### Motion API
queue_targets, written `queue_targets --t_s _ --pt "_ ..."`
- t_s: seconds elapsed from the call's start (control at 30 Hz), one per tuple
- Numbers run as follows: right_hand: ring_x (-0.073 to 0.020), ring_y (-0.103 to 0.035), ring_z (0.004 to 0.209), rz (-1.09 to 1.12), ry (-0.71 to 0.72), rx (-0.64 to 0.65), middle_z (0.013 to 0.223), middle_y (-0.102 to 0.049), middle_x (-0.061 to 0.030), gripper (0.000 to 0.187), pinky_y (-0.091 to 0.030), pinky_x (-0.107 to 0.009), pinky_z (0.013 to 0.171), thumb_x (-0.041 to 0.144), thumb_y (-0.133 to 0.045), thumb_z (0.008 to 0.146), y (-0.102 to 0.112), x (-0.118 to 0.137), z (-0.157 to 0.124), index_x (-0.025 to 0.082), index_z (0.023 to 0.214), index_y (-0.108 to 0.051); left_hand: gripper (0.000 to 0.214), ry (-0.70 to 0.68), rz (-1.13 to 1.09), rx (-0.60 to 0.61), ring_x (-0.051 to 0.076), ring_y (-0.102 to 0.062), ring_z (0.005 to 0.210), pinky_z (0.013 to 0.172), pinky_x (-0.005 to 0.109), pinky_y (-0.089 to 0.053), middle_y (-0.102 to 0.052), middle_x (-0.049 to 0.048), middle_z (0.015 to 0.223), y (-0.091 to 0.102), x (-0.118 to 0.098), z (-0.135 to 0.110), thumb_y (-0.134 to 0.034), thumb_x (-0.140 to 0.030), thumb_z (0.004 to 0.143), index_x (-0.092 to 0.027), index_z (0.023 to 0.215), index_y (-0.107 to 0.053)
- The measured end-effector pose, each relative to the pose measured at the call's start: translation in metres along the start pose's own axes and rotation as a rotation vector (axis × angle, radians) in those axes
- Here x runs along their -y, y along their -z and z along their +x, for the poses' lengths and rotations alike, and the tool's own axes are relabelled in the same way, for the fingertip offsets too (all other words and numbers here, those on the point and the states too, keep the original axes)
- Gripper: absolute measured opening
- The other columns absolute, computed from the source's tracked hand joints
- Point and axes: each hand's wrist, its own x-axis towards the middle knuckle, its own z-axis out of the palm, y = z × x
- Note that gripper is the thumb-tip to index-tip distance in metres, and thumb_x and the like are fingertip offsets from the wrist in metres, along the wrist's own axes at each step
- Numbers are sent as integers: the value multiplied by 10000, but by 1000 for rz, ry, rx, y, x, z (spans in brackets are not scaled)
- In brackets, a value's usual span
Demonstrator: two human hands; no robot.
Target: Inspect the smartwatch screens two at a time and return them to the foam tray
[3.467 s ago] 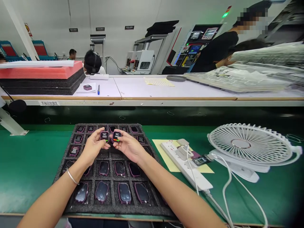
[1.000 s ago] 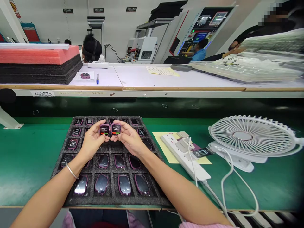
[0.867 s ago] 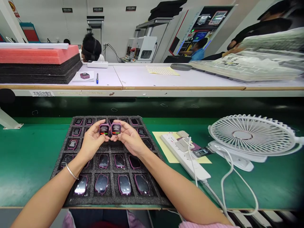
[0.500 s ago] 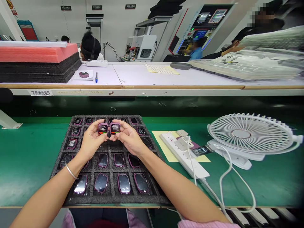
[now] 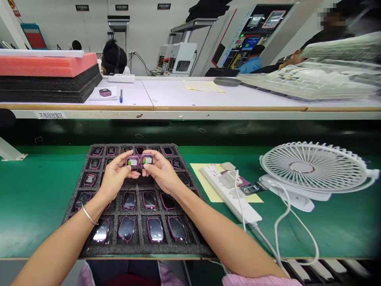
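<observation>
Between the thumb and fingers of my left hand [image 5: 114, 176] is a purple-framed smartwatch body [image 5: 132, 162], its screen lit white and green. My right hand [image 5: 162, 172] grips a second smartwatch body [image 5: 147, 160] beside it, lit in much the same way, with the thumb on the screen's lower part. The two watches are side by side, close together, above a black foam tray [image 5: 116, 252]. Several similar purple watches, such as one dark-screened watch [image 5: 155, 230], lie in the tray's compartments. Some at the back left show white text. My hands and forearms hide part of the tray.
To the right are a white power strip [image 5: 235, 198] with plugged-in chargers, a looping white cable [image 5: 276, 226] and a white fan [image 5: 312, 167]. A raised shelf [image 5: 178, 99] behind carries foam sheets [image 5: 47, 85], a pen [image 5: 121, 96] and bagged trays [image 5: 312, 81]. Other people are beyond it.
Both watch screens have changed from dark text pages with red and green at the bottom to white and green ones. The watches have shifted slightly right, and both thumbs have moved on the screens.
</observation>
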Motion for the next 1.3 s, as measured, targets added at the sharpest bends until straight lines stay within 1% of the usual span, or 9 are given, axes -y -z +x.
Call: queue_targets --t_s 0.2,0.47,0.77,0.9,1.07,1.17,1.3 --pt "-76 -545 526 -9 -12 -34 803 -614 43 366 -434 -247 525 285 -760 743 1 -1 1 222 1053 -576 503 12 9 -12 162 -732 635 659 332 -642 -701 73 1082 -2 1 -1 -654 -237 756 -160 1251 -610" --pt "-87 -566 550 -1 -20 -34 796 -607 50 392 -438 -259 552 180 -726 697 0 1 0 227 1058 -580 507 19 -32 -4 155 -733 644 665 318 -640 -704 57 1071 0 -1 -2 -622 -210 739 -162 1243 -619" --pt "-103 -563 571 -12 -18 -21 830 -626 29 384 -446 -276 565 173 -702 715 0 -1 0 232 1075 -582 515 26 -46 -8 157 -731 643 654 311 -632 -706 55 1076 -1 -1 -1 -623 -217 715 -171 1228 -630" --pt "-116 -587 580 44 -51 -21 850 -651 14 356 -448 -287 582 251 -698 751 0 1 1 230 1090 -593 517 23 -45 -12 157 -728 640 667 322 -628 -707 51 1051 1 -2 0 -623 -223 716 -171 1230 -629" --pt "-158 -607 588 104 -67 -10 873 -708 -45 334 -453 -322 581 416 -578 853 2 5 5 205 1112 -593 541 0 -63 -46 151 -720 655 660 300 -607 -700 25 958 5 -1 5 -629 -203 700 -170 1240 -619" --pt "-159 -609 577 108 -62 -10 879 -721 -52 328 -447 -317 571 436 -567 860 4 4 6 202 1088 -599 546 2 -69 -28 143 -711 650 637 273 -584 -697 17 917 7 1 6 -641 -193 687 -169 1232 -621" --pt "-155 -611 558 140 -54 17 853 -720 -42 340 -446 -306 561 445 -610 837 5 2 8 202 1074 -610 564 9 -79 27 131 -702 645 649 275 -581 -706 28 953 5 1 5 -654 -192 682 -170 1245 -616"
